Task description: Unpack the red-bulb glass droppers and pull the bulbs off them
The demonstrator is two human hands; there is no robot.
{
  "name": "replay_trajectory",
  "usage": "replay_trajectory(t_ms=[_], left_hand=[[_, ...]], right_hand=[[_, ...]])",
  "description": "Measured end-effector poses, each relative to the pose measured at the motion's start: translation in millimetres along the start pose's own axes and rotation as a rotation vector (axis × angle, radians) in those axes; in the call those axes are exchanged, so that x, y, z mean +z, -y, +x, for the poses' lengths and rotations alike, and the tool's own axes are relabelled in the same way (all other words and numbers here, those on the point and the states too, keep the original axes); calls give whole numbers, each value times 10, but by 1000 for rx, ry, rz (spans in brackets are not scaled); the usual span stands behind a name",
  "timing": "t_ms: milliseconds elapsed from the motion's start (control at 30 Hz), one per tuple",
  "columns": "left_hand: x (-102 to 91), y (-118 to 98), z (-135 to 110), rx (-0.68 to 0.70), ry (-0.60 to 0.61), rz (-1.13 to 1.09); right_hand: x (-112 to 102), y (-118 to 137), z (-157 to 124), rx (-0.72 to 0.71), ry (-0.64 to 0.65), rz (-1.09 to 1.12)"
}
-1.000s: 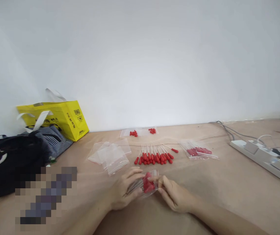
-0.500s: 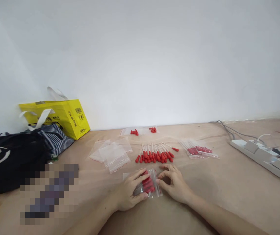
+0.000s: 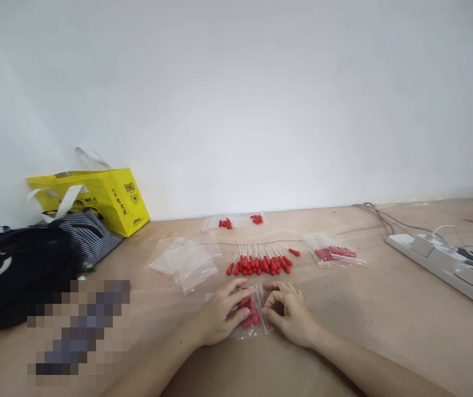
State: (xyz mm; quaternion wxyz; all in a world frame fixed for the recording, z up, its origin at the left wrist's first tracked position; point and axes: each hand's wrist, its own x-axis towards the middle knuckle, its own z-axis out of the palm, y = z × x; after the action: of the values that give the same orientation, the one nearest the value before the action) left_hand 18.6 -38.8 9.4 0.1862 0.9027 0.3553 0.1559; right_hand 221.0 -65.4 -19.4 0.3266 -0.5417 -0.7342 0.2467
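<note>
At the far left of the desk [image 3: 385, 309] sit a black bag [image 3: 12, 275] and a striped bag [image 3: 91, 237]. Behind them is a yellow shopping bag [image 3: 107, 198] printed with a QR code and lines of black writing (too small to read). Further right, a loose pile of empty zip bags [image 3: 186, 259] lies flat.

The left hand [image 3: 219, 317] is spread, fingers stretched out and pressing down on a small zip bag of red-bulbed droppers [image 3: 253, 320], which lies on the desk between the two hands, near the front edge. The right hand [image 3: 290, 314] is curled, its thumb and fingertips closed on the bag's right edge.

Just beyond the hands runs a row of loose droppers [image 3: 261, 263], red bulbs toward the person. Behind it, near the wall, is a clear bag holding two red clusters [image 3: 240, 222]. To the right lies a filled dropper bag [image 3: 335, 255], and at the far right a white power strip [image 3: 447, 264] with plugs in it.
</note>
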Motion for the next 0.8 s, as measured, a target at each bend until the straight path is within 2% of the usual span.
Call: replay_trajectory(t_ms=[200,333,500,633,800], left_hand=[[15,-108,243,149,-36,80],[42,-144,321,174,-55,80],[85,-85,335,202,-90,23],[124,-32,325,194,-146,-19],[159,-12,327,200,-174,-64]], right_hand=[[7,9,-6,-18,-20,15],[2,38,-13,-21,-26,19],[-34,12,-8,-72,-14,3],[-40,-71,6,-198,-43,-38],[-20,-110,40,-470,-158,-146]])
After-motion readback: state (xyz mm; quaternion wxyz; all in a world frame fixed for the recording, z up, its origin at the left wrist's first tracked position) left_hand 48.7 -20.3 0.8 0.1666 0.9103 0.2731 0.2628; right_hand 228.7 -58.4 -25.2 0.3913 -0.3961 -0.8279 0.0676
